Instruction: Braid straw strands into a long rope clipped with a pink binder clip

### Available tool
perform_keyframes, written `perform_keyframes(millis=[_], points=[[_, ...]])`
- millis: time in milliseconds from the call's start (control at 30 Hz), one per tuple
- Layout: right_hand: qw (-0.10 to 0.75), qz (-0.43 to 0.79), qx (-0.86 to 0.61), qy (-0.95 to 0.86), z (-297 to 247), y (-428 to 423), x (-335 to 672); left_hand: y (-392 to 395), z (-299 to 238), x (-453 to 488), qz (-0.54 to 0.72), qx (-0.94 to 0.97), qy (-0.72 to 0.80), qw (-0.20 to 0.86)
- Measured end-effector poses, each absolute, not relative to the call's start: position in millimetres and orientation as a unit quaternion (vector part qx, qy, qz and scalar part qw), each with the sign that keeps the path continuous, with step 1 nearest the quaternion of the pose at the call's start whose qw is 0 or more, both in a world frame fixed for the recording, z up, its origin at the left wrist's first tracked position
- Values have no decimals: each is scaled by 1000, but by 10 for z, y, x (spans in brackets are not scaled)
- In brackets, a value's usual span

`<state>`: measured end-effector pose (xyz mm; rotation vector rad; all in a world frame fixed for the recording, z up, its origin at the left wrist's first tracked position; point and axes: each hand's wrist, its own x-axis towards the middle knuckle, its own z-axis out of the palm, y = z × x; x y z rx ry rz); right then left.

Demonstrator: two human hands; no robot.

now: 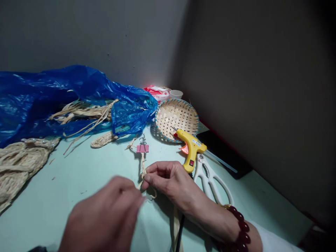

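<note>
A pink binder clip (142,148) grips the top of a thin pale braid of straw-like strands (143,164). My right hand (174,183), with dark red beads at the wrist, pinches this braid just below the clip. Closer to the camera, my left hand (105,213) is closed and somewhat blurred. A pale strand runs from the braid into its fingers, though the fingertips are partly hidden. Loose strand ends (153,194) curl under my right fingers, and a longer pale strip (176,227) hangs down below that hand.
A yellow glue gun (193,147) leans on a woven basket (177,117), beside white scissors (212,180) and a black flat object (223,154). Blue plastic (78,77) holds dry strands (86,112). Braided pieces (23,164) lie left on the pale green table (99,175).
</note>
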<state>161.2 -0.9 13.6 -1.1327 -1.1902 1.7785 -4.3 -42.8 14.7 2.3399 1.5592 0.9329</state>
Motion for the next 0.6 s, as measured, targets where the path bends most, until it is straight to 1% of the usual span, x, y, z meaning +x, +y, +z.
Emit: perform_keyframes(millis=[33, 100, 167, 200, 267, 300, 367, 500, 600], points=[[351, 683, -436, -468, 141, -6, 1619, -363, 189, -72, 320, 753, 551, 163], [353, 681, -421, -484, 151, -4, 1627, -207, 227, -107, 287, 676, 580, 352], [357, 690, -381, -501, 158, -7, 1628, -73, 198, -104, 267, 613, 514, 538], [357, 689, -368, -512, 160, -10, 1630, -29, 167, -92, 262, 580, 480, 604], [347, 655, -379, -554, 164, -22, 1638, 7, 102, -59, 261, 512, 452, 682], [338, 623, -397, -583, 165, -31, 1645, 5, 79, -43, 264, 482, 459, 698], [319, 546, -435, -641, 166, -55, 1663, -14, 59, -24, 268, 455, 485, 697], [253, 440, -475, -719, 202, -133, 1695, -33, 75, -48, 231, 519, 527, 632], [186, 395, -501, -747, 273, -203, 1712, -37, 78, -77, 219, 562, 541, 587]])
